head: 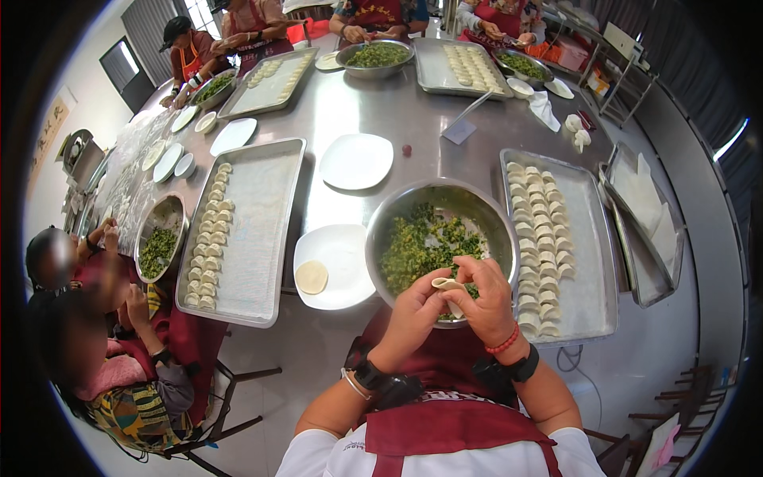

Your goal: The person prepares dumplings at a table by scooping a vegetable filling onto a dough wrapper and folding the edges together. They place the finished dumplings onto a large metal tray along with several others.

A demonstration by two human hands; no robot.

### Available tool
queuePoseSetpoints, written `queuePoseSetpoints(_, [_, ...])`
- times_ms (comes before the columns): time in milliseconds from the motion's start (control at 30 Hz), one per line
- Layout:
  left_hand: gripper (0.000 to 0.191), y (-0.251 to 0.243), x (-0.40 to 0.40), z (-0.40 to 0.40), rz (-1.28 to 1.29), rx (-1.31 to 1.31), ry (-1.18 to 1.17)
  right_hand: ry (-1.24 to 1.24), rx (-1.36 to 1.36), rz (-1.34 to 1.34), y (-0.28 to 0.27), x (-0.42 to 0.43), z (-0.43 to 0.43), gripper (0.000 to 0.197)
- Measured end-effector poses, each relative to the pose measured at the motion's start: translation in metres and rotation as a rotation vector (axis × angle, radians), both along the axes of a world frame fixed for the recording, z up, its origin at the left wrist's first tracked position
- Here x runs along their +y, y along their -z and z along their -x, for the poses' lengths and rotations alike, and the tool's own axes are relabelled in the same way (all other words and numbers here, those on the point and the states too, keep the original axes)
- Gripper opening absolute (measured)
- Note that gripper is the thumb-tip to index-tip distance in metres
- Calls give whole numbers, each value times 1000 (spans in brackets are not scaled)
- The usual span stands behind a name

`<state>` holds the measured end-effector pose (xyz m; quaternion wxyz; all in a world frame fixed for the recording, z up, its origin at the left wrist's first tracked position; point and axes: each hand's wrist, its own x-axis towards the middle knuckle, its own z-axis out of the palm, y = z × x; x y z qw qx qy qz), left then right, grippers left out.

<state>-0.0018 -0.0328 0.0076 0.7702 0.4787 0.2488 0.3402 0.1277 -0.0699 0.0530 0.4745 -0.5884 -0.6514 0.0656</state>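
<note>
Between my left hand (pixel 418 310) and my right hand (pixel 483 290) is a dumpling wrapper (pixel 448 286), folded over and pinched by the fingers of both. What it holds inside is mostly hidden by my fingers. Both hands are over the near part of a steel mixing bowl (pixel 381 208) with chopped green and yellow filling (pixel 417 241) in it. Left of the bowl, a single round wrapper (pixel 311 277) lies on a white square plate (pixel 343 247). To the right stands a metal tray (pixel 590 238) with rows of folded dumplings (pixel 536 232).
Another tray (pixel 256 220) of dumplings stands left of the plate. Beyond are a white plate (pixel 356 161), a small round reddish item (pixel 407 150) and a card on a stand (pixel 459 131). Stacked trays (pixel 641 238) lean at the right. Co-workers sit at left and across the table.
</note>
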Motion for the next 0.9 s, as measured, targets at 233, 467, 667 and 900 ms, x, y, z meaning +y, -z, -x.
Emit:
queuePoseSetpoints(233, [45,-6,-2,0,-329,247,-19,-103,-183,-33,7,5,-4,14])
queuePoseSetpoints(467, [58,-2,3,0,-338,164,14,-36,-94,-56,2,5,2,15])
queuePoseSetpoints(667, [63,-6,0,2,-217,130,20,-125,-159,-58,11,2,-4,18])
queuePoseSetpoints(900, [61,-5,1,6,-84,72,34,-62,-57,-36,3,2,5,16])
